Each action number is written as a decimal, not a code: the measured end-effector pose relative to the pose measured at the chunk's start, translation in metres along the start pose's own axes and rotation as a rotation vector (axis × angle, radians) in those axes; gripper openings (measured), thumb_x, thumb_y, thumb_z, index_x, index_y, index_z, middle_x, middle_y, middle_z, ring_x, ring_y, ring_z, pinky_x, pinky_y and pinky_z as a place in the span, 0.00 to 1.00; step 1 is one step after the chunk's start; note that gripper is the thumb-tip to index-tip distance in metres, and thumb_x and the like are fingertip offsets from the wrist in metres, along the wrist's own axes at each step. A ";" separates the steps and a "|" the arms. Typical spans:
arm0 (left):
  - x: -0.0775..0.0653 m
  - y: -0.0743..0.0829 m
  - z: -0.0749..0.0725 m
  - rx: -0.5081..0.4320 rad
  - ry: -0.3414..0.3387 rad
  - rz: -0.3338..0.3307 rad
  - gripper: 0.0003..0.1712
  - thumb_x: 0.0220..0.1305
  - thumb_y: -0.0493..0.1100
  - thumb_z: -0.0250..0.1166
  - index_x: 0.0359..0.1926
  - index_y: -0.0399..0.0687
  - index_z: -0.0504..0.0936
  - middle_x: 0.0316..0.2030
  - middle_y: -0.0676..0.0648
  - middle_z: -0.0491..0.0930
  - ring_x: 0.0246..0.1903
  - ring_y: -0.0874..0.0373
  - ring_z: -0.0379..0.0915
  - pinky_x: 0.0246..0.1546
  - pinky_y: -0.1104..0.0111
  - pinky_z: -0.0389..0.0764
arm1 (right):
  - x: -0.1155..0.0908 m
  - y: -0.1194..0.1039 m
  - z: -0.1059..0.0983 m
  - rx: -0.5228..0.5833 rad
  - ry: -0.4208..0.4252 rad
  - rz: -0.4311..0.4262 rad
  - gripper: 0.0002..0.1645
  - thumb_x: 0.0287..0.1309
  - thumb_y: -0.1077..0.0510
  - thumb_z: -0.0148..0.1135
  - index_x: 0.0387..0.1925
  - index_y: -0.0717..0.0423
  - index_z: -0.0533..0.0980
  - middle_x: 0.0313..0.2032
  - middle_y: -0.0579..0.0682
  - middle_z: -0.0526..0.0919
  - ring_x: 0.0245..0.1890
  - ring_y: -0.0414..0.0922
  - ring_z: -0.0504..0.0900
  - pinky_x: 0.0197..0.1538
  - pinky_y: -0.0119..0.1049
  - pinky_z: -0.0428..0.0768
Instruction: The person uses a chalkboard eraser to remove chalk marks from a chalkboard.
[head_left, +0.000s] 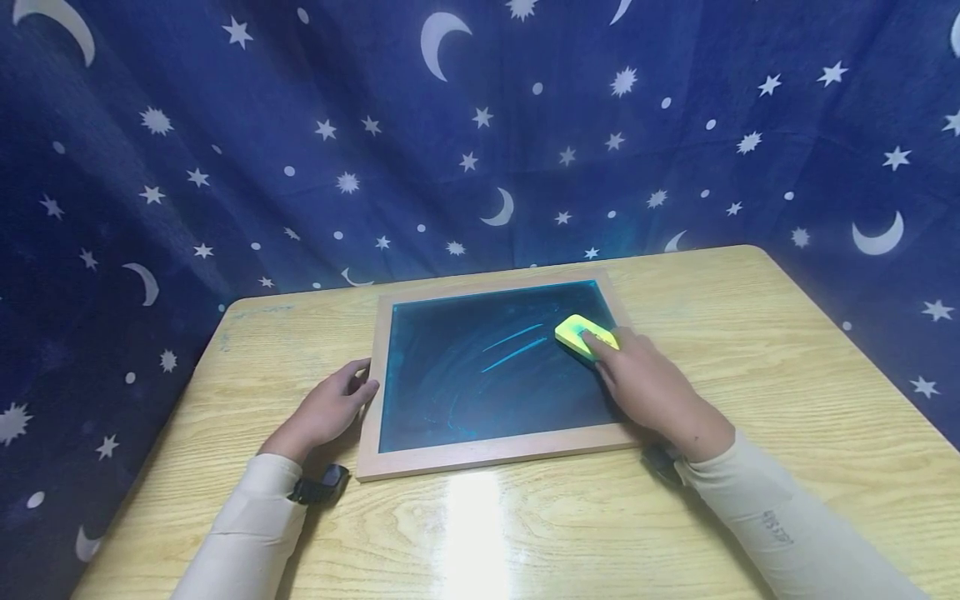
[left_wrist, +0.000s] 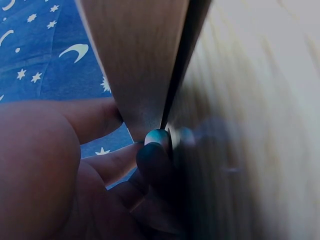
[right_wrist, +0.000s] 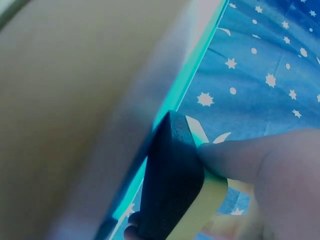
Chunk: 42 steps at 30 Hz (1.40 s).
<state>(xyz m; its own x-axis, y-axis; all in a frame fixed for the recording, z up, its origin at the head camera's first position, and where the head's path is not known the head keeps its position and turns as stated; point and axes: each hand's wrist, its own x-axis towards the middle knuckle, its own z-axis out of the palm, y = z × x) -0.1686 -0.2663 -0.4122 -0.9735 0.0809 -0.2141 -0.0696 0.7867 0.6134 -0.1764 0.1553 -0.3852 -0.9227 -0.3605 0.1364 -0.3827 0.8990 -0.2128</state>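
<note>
A small chalkboard [head_left: 435, 358] with a light wooden frame [head_left: 450, 461] lies on the table, two blue chalk strokes [head_left: 514, 354] and faint smears on its dark surface. My right hand [head_left: 651, 385] grips a yellow chalkboard eraser [head_left: 573, 330] on the board's right part, thumb on its top. In the right wrist view the eraser's dark felt side [right_wrist: 172, 175] faces the board. At the frame's left side, my left hand [head_left: 330, 407] holds the edge. The left wrist view shows its thumb and curled fingers around the wooden edge [left_wrist: 140, 60], one fingertip close to the table.
The wood-grain table [head_left: 750, 350] reaches back to a dark blue curtain [head_left: 525, 108] with white moons and stars. Bright glare [head_left: 474, 533] lies on the table in front of the board. Both wrists wear black straps [head_left: 318, 487].
</note>
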 end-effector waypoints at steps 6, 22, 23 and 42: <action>-0.002 -0.003 0.003 -0.018 -0.013 -0.028 0.36 0.79 0.55 0.46 0.77 0.40 0.53 0.72 0.30 0.61 0.70 0.33 0.60 0.67 0.42 0.66 | 0.008 0.004 0.000 0.000 -0.016 -0.033 0.27 0.72 0.60 0.52 0.70 0.51 0.70 0.52 0.69 0.77 0.47 0.61 0.78 0.50 0.60 0.80; 0.001 -0.004 0.001 0.013 0.005 0.006 0.35 0.79 0.54 0.47 0.76 0.38 0.55 0.70 0.28 0.64 0.69 0.32 0.62 0.66 0.43 0.68 | 0.025 0.004 -0.009 -0.018 -0.045 -0.104 0.26 0.67 0.65 0.52 0.65 0.56 0.73 0.45 0.67 0.78 0.37 0.57 0.76 0.42 0.56 0.79; 0.001 -0.004 0.001 0.014 0.004 0.008 0.35 0.79 0.54 0.47 0.76 0.38 0.55 0.70 0.28 0.64 0.69 0.32 0.62 0.66 0.43 0.68 | 0.026 0.003 -0.009 -0.020 -0.043 -0.102 0.26 0.67 0.65 0.52 0.65 0.55 0.74 0.45 0.67 0.78 0.37 0.56 0.76 0.42 0.55 0.79; 0.002 -0.002 0.000 0.010 -0.001 0.007 0.36 0.79 0.55 0.47 0.77 0.40 0.55 0.70 0.29 0.64 0.69 0.33 0.62 0.66 0.43 0.68 | 0.021 -0.002 -0.002 0.022 0.003 -0.163 0.26 0.69 0.64 0.51 0.67 0.52 0.74 0.53 0.68 0.77 0.50 0.63 0.77 0.55 0.59 0.77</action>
<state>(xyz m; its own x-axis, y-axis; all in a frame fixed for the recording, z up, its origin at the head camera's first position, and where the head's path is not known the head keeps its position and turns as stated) -0.1706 -0.2681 -0.4139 -0.9737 0.0872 -0.2104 -0.0603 0.7921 0.6074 -0.1952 0.1468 -0.3800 -0.8479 -0.5007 0.1740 -0.5287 0.8228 -0.2087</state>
